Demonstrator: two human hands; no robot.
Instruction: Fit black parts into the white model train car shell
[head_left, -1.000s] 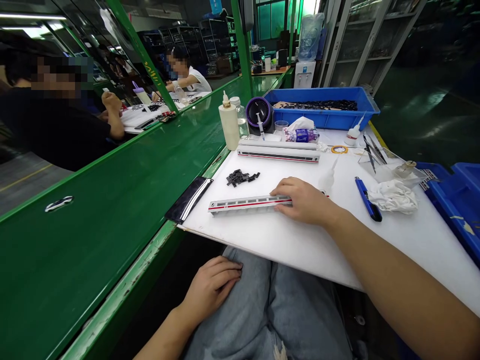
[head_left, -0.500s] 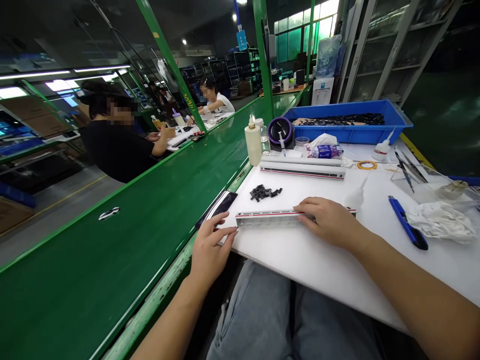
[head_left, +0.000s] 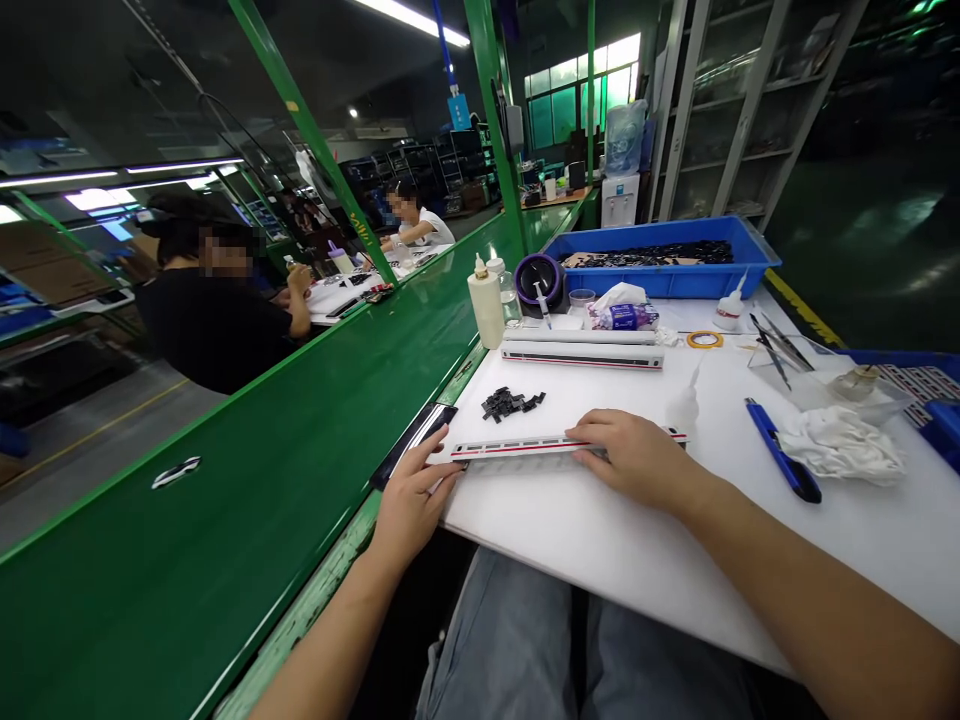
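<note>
A white model train carriage shell [head_left: 517, 448], with a red stripe and a row of window openings, lies lengthwise near the table's front edge. My right hand [head_left: 626, 455] grips it right of the middle, thumb in front and fingers over the top. At its left end is my left hand [head_left: 412, 495], thumb and forefinger pinched on a small black piece that mostly hides behind the fingertips. Just behind the shell, a loose pile of small black pieces [head_left: 511, 403] rests on the white tabletop. Another carriage shell [head_left: 585, 356] lies farther back.
A dark phone-like slab [head_left: 412, 440] sits at the table's left edge beside the green bench [head_left: 300, 480]. To the right are a white squeeze bottle [head_left: 683, 405], a blue utility knife [head_left: 784, 450] and crumpled white cloth [head_left: 840, 445]. Behind stands a blue bin [head_left: 667, 280]. Co-workers sit across.
The shell has tilted so more of its striped, windowed side faces me. Both hands keep their places on it. The whole view has shifted slightly.
</note>
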